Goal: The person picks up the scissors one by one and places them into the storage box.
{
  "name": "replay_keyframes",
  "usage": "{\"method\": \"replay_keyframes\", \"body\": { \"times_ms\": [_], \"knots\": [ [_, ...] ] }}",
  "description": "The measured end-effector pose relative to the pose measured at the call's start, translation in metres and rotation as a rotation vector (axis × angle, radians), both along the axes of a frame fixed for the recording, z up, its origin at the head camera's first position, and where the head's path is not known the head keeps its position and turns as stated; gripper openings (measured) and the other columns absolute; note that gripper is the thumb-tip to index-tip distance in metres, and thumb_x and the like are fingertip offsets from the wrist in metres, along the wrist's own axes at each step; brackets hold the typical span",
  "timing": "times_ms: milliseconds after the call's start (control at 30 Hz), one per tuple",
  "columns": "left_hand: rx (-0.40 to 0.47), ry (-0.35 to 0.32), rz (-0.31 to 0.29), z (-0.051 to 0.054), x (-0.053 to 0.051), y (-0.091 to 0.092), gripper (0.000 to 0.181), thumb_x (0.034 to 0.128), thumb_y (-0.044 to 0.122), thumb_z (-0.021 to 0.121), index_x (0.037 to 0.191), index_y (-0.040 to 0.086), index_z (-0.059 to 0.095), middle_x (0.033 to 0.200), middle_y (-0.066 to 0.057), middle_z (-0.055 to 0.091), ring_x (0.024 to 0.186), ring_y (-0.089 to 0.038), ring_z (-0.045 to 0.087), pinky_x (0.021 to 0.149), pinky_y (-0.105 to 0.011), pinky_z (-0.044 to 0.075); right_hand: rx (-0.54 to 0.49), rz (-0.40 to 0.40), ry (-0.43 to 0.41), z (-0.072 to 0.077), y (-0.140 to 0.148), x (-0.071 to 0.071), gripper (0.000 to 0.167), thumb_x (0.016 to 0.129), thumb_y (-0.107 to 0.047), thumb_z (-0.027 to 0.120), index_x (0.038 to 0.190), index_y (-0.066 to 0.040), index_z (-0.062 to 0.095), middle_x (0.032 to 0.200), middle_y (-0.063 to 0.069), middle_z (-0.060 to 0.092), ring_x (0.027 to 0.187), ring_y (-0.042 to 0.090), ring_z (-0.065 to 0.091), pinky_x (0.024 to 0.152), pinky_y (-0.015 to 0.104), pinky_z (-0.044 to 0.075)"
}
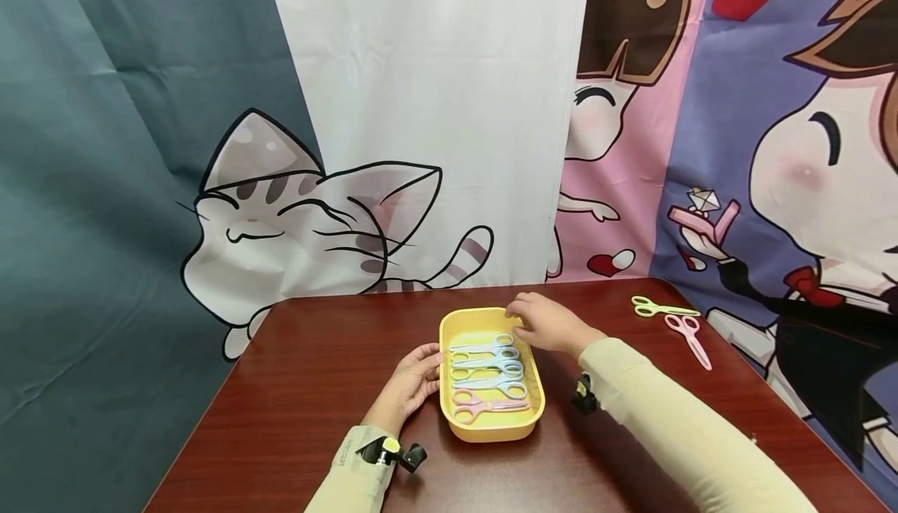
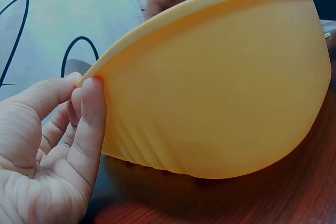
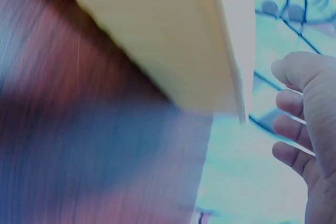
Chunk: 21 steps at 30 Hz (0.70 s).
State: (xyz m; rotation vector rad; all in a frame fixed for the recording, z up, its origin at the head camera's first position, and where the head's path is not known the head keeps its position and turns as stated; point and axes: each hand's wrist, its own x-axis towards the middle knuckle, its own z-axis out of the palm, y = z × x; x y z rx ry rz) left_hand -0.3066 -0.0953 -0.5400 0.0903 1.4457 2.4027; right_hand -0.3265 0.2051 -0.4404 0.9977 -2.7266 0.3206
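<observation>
A yellow plastic tray (image 1: 491,433) sits on the table with several scissors lying crosswise inside. Pink scissors (image 1: 489,405) lie at its near end, with blue scissors (image 1: 484,383) and yellow-green handles farther up. My left hand (image 1: 410,382) is at the tray's left side; in the left wrist view its thumb and fingers pinch the rim (image 2: 173,15). Over the far right corner of the tray is my right hand (image 1: 550,322). The right wrist view shows its fingers (image 3: 289,127) loosely bent beside the tray wall, with nothing between them.
Green scissors (image 1: 659,309) and another pink pair (image 1: 690,337) lie on the table near its right edge. The dark red-brown table (image 1: 309,412) backs onto a cartoon-printed curtain (image 1: 435,92). Both wrists carry small strapped-on cameras.
</observation>
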Motion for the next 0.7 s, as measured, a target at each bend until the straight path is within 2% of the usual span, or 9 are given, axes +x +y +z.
{"method": "replay_keyframes", "body": {
  "times_ms": [200, 400, 567, 700],
  "knots": [
    [-0.002, 0.002, -0.002, 0.001, 0.001, 0.0, 0.015, 0.1011, -0.001, 0.054, 0.114, 0.005, 0.052, 0.086, -0.001, 0.066, 0.066, -0.007, 0.064, 0.059, -0.021, 0.057, -0.026, -0.105, -0.017, 0.001, 0.06, 0.009, 0.025, 0.088, -0.015, 0.075, 0.11, -0.005, 0.068, 0.105, 0.005, 0.064, 0.101, 0.025, 0.062, 0.093, 0.048, 0.052],
    [0.007, -0.002, -0.01, 0.002, 0.001, 0.0, 0.016, 0.1011, -0.001, 0.054, 0.116, 0.004, 0.052, 0.085, -0.001, 0.066, 0.065, -0.007, 0.063, 0.059, -0.021, 0.057, 0.011, -0.166, -0.082, -0.008, 0.116, 0.029, 0.022, 0.088, -0.013, 0.074, 0.107, -0.004, 0.068, 0.099, 0.005, 0.065, 0.091, 0.023, 0.064, 0.085, 0.048, 0.054],
    [0.014, -0.004, -0.015, 0.002, 0.001, -0.001, 0.015, 0.1008, -0.001, 0.055, 0.114, 0.006, 0.053, 0.085, 0.0, 0.067, 0.065, -0.007, 0.063, 0.06, -0.022, 0.057, 0.035, -0.167, -0.127, -0.017, 0.152, 0.048, 0.015, 0.087, -0.016, 0.076, 0.097, -0.011, 0.067, 0.089, -0.005, 0.064, 0.081, 0.013, 0.06, 0.075, 0.041, 0.054],
    [0.011, -0.003, -0.009, 0.002, 0.001, -0.001, 0.014, 0.1004, 0.0, 0.056, 0.112, 0.008, 0.054, 0.085, 0.0, 0.066, 0.065, -0.006, 0.063, 0.059, -0.021, 0.056, 0.039, -0.165, -0.18, -0.025, 0.175, 0.065, 0.018, 0.083, -0.022, 0.079, 0.09, -0.017, 0.063, 0.081, -0.012, 0.057, 0.073, 0.005, 0.053, 0.065, 0.031, 0.048]
  ]
}}
